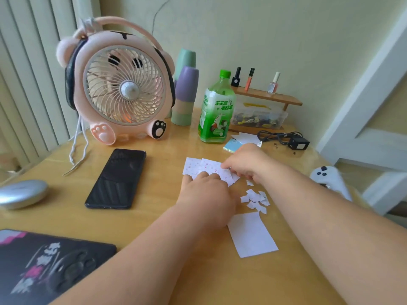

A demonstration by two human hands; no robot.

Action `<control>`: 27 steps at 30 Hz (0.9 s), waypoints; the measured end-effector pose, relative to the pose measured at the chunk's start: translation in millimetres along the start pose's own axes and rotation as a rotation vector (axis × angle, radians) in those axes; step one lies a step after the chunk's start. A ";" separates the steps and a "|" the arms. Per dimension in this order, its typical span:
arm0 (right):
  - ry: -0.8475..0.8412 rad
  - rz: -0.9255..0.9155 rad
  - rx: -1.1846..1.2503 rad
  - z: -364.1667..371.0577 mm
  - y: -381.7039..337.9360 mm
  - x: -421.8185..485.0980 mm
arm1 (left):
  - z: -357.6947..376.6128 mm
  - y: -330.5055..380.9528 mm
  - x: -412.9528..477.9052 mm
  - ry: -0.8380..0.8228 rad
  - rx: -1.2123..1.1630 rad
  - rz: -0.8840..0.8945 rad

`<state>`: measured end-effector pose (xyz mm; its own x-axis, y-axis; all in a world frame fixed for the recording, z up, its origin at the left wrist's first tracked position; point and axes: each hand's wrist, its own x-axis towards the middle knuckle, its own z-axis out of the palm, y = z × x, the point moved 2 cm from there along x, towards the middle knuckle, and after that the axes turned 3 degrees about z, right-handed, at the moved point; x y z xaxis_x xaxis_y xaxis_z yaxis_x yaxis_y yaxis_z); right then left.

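Head camera, looking down: I count one patterned paper (pixel 193 167), white with small red marks and lying flat on the desk (pixel 154 221) right of centre, with folds or layers showing along its top edge. My two bare forearms come in from the lower right and meet over it.

My left grip (pixel 204 191) sits knuckles-up on the paper's near edge, fingers bent, tips pressing down. I cannot tell whether it is also pinching the sheet. My right grip (pixel 244 165) lies just behind, fingers curled, thumb and fingertips pinching the paper's right part. The two grips are nearly touching.

Just right of my left wrist lies a loose cluster of paper scraps (pixel 255 199), about seven white bits, one of them apart and closer to my right grip. Nearer to me is one plain white sheet (pixel 252 234), flat, its far corner beside my left forearm.

Elsewhere I count:
- one black phone (pixel 116 179), face up, left of the paper
- one pink bear-faced fan (pixel 123 89) behind it
- one stack of cups (pixel 186 95)
- one green bottle (pixel 217 111)
- one wooden shelf (pixel 271 99) carrying three small bottles (pixel 250 79)
- one clear box (pixel 259 116) under the shelf
- one black charger (pixel 298 144) with its cable
- one white controller (pixel 330 179) at the right edge
- one silver disc (pixel 22 193) at the far left
- one dark case (pixel 44 265) at the bottom left
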<state>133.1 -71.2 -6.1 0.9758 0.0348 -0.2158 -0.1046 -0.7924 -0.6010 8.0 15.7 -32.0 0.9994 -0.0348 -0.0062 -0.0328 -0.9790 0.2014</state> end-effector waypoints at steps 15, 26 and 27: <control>-0.035 -0.336 0.704 -4.3 19.7 3.1 | 3.1 3.0 2.1 0.009 -0.021 -0.081; -0.408 -0.462 0.723 -70.2 73.5 -80.0 | -13.0 14.1 -7.7 -0.051 -1.694 -0.056; -0.429 -0.483 0.723 -69.3 77.8 -87.5 | -12.9 19.8 -11.4 -0.134 -1.694 -0.001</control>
<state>52.9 -178.1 19.3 0.8064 0.5914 0.0025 0.0567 -0.0731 -0.9957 -3.9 -0.8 -15.4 0.9884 -0.1370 -0.0659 0.1064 0.3140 0.9434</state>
